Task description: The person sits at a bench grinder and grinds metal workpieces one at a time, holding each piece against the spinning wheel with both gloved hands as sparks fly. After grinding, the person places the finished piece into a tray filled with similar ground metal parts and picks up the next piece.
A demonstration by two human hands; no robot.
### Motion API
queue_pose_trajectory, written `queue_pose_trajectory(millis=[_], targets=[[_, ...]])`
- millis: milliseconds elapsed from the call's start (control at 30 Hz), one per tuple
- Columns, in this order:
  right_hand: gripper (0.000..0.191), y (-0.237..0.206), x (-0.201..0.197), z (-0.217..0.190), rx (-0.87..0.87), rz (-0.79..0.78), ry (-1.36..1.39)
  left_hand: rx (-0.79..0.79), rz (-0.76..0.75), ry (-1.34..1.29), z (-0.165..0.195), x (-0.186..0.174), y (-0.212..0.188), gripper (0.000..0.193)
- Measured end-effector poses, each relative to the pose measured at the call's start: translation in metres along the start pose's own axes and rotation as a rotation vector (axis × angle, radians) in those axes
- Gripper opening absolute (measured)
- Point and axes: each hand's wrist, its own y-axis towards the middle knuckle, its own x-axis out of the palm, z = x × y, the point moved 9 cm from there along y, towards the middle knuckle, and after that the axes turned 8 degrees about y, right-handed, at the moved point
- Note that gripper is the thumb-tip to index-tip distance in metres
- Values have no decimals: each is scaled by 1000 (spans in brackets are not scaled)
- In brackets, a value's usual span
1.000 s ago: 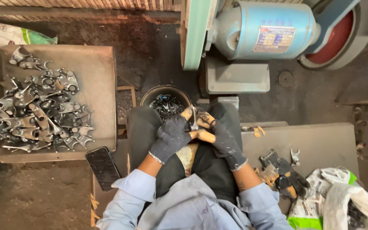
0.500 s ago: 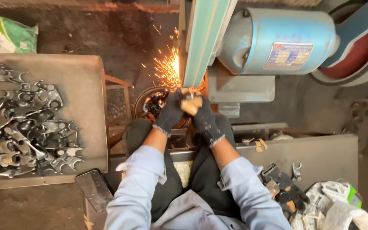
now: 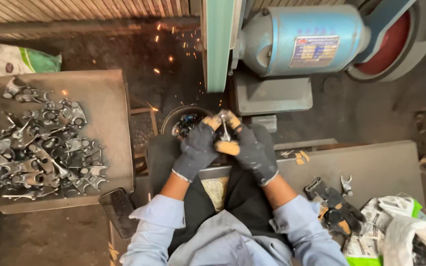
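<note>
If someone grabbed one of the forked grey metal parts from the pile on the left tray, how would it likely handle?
The forked grey metal parts look like solid steel, so probably stiff and heavy for their size. They lie tangled on the flat metal tray, so prongs may snag neighbours. Their flat, angular shapes seem unlikely to roll.

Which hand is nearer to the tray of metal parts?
The left hand. It is nearer the tray of metal parts, which lies off to its left; the right hand is on the far side of the left hand.

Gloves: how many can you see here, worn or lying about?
3: one on the left hand, one on the right hand, and a spare glove on the metal tray; more may be hidden.
</note>
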Motion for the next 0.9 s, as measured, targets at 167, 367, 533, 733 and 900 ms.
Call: queue_pose_trajectory(millis=[167, 367, 533, 733, 900], targets=[[54, -17, 61, 28, 159, -50, 865, -137, 32, 244, 18, -3, -27, 79], [28, -27, 66, 61, -204, -250, 798, -324, 55, -191, 29, -17, -53, 95], [25, -49, 72, 75, -718, -96, -263, -173, -61, -210, 46, -18, -46, 99], [14, -34, 73, 117, -299, -325, 456, -176, -213, -318, 38, 4, -50, 76], [17, -24, 63, 118, -153, -354, 661, -130, -76, -166, 38, -4, -43, 83]])
